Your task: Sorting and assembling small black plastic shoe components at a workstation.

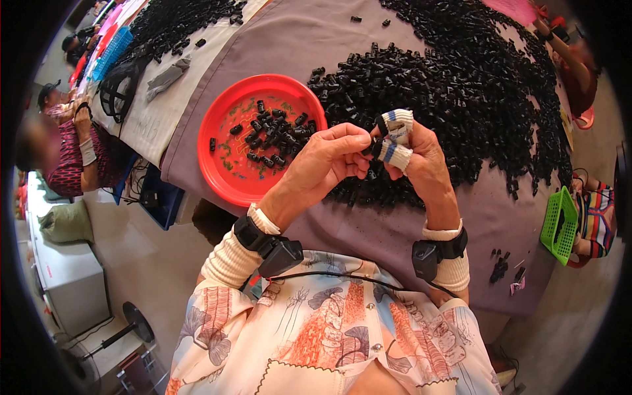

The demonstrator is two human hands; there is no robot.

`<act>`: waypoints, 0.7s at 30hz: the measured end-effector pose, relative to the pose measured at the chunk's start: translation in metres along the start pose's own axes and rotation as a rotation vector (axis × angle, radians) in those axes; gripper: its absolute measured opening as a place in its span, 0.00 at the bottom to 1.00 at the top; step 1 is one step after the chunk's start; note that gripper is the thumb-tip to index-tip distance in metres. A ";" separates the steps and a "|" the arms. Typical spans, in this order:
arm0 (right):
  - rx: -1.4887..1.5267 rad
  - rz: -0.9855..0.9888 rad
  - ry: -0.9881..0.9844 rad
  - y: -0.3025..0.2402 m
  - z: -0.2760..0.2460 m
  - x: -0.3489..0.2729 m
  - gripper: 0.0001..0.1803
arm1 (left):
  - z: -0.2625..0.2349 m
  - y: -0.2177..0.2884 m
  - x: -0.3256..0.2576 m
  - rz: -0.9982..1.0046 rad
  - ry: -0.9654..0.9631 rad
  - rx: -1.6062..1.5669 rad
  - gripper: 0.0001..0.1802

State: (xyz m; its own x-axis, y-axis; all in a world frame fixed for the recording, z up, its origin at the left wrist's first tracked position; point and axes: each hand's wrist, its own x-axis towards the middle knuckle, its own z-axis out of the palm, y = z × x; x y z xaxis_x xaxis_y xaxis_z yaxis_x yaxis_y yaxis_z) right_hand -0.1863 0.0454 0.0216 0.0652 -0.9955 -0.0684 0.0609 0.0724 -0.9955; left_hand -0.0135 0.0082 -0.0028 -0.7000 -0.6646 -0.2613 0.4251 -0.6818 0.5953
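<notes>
My left hand and my right hand meet above the table's near edge, both pinching a small black plastic part between their fingertips. Two fingers of my right hand wear white knitted sleeves with blue stripes. A red round plate lies just left of my hands and holds several small black parts. Behind my hands spreads a large heap of the same black parts. Both wrists carry black strapped devices over cream cuffs.
The table wears a purple-grey cloth. A few loose black parts lie near its right corner. A green basket stands at right beside a seated person. Another person sits at left by a second table with a blue basket.
</notes>
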 end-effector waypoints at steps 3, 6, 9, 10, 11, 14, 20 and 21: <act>-0.023 -0.006 -0.011 -0.003 -0.001 0.001 0.07 | 0.002 -0.001 0.000 0.027 -0.014 0.013 0.09; -0.051 -0.002 -0.010 -0.009 0.002 0.003 0.08 | 0.000 -0.002 -0.001 0.081 -0.015 0.082 0.09; -0.034 0.017 0.023 -0.009 0.001 0.005 0.08 | 0.001 -0.001 -0.001 0.062 -0.016 0.012 0.10; -0.006 0.031 0.050 -0.009 0.001 0.006 0.09 | 0.002 0.000 -0.001 0.068 -0.013 -0.025 0.11; -0.004 0.031 0.051 -0.008 -0.002 0.005 0.09 | 0.003 0.000 -0.002 0.075 -0.010 -0.063 0.11; -0.063 0.058 0.061 -0.008 -0.006 0.001 0.10 | 0.004 0.001 -0.001 0.104 0.052 -0.073 0.11; -0.203 0.106 -0.022 0.003 -0.003 -0.002 0.15 | 0.009 0.000 -0.003 0.109 0.016 -0.098 0.13; -0.241 0.114 -0.027 0.004 -0.001 -0.003 0.16 | 0.009 -0.001 -0.004 0.105 0.020 -0.098 0.13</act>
State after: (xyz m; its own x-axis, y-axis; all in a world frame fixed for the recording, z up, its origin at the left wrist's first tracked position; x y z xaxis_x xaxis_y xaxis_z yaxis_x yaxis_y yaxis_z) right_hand -0.1875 0.0486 0.0178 0.0849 -0.9796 -0.1820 -0.1873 0.1637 -0.9686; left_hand -0.0166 0.0144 0.0048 -0.6378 -0.7389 -0.2175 0.5497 -0.6345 0.5434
